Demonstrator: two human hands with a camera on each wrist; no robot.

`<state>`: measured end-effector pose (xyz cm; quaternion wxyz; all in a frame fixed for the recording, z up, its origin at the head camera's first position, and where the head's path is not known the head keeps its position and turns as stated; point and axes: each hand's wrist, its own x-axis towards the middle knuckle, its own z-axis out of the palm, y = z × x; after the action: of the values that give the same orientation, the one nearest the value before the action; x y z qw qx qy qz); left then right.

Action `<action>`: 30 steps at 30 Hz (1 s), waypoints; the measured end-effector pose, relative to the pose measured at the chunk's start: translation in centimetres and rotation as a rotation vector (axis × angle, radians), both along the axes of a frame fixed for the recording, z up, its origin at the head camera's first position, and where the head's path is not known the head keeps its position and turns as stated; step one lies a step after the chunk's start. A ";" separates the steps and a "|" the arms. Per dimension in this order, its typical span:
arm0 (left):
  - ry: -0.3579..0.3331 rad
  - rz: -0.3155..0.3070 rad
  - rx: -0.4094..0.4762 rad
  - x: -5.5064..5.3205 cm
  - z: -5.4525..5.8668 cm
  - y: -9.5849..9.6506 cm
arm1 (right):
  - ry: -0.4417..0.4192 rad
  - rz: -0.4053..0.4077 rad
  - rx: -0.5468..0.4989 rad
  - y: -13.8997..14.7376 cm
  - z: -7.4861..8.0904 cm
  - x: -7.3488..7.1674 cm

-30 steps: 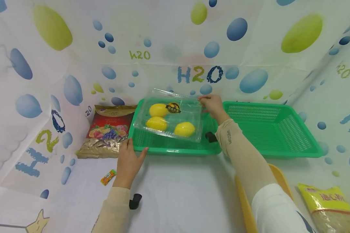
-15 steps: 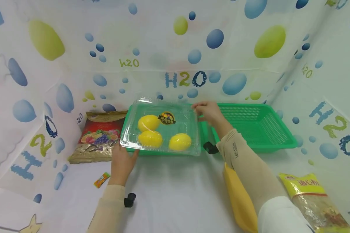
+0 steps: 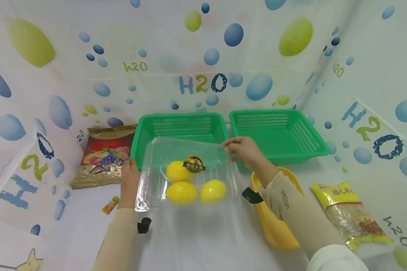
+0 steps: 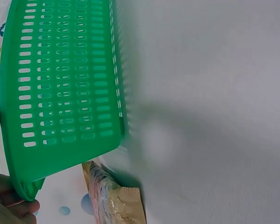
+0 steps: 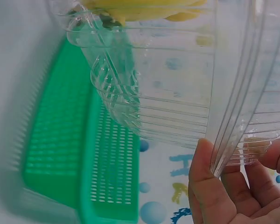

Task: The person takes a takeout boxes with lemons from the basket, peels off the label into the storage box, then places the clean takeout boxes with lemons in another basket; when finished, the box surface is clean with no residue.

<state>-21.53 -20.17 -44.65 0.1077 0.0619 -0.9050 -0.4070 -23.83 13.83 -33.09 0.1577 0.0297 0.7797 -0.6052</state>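
Note:
My right hand (image 3: 245, 152) pinches the flanged edge of a clear plastic clamshell box (image 5: 172, 93) at its right corner. The box hangs tilted in front of the left green basket (image 3: 179, 116), with its lid down. Inside lie three yellow lemons (image 3: 213, 191), gathered toward the near side. A black and gold label (image 3: 194, 164) is stuck on the lid. My left hand (image 3: 130, 184) grips the left basket's near left corner; in the left wrist view, fingers (image 4: 25, 209) curl round the rim. The box partly hides this hand in the head view.
A second green basket (image 3: 278, 156) stands at the right. A gold and red candy bag (image 3: 103, 158) lies left, with one small wrapped candy (image 3: 110, 205) before it. A yellow container (image 3: 274, 226) sits under my right forearm, near a yellow pasta bag (image 3: 352, 216).
My right hand has brought the lemon box up out of the left basket and toward me. My left hand stays at that basket's corner. The head view has shifted somewhat.

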 end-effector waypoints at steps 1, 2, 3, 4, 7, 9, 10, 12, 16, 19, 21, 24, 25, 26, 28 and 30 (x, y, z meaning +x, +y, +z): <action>0.041 -0.002 -0.089 0.1 0.0 0.0 | -0.005 0.007 0.001 0.1 -0.4 0.5; 0.071 -0.005 -0.168 0.2 0.1 0.1 | -0.012 0.011 0.000 0.2 -0.8 0.9; 0.102 -0.011 -0.239 0.3 0.1 0.1 | -0.019 0.015 -0.001 0.2 -1.3 1.4; 0.107 -0.004 -0.265 0.4 0.1 0.1 | -0.030 0.015 -0.002 0.3 -1.8 1.8; 0.081 0.013 -0.282 0.6 0.1 0.0 | -0.051 0.031 -0.008 0.6 -3.4 2.8; 0.056 0.010 -0.291 0.7 0.0 -0.1 | -0.070 0.031 -0.025 0.7 -4.7 3.3; 0.048 0.006 -0.291 0.6 0.0 -0.1 | -0.075 0.031 -0.033 0.8 -5.4 3.4; 0.048 0.002 -0.280 0.6 -0.1 -0.1 | -0.077 0.033 -0.044 0.8 -6.6 3.8; 0.048 0.005 -0.266 0.6 -0.1 0.1 | -0.072 0.022 -0.062 0.9 -8.6 4.4; 0.037 0.010 -0.262 0.7 -0.1 0.3 | -0.062 0.021 -0.060 1.0 -9.7 4.7; 0.032 0.013 -0.261 0.8 -0.1 0.4 | -0.055 0.023 -0.054 1.0 -10.3 4.9; 0.030 0.015 -0.262 0.8 -0.2 0.6 | -0.046 0.026 -0.038 1.2 -11.0 5.1; 0.030 0.014 -0.263 0.9 -0.2 0.6 | -0.046 0.024 -0.033 1.2 -11.2 5.2; 0.032 0.014 -0.263 0.9 -0.2 0.7 | -0.044 0.022 -0.030 1.3 -11.5 5.2; 0.030 0.013 -0.265 1.0 -0.2 0.8 | -0.042 0.021 -0.019 1.4 -12.0 5.3; 0.027 0.012 -0.265 1.1 -0.3 0.9 | -0.041 0.021 -0.013 1.6 -12.4 5.5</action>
<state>-20.45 -19.23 -44.92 0.1293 0.0471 -0.9489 -0.2840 -18.36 15.44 -45.54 0.1800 0.0330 0.7728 -0.6077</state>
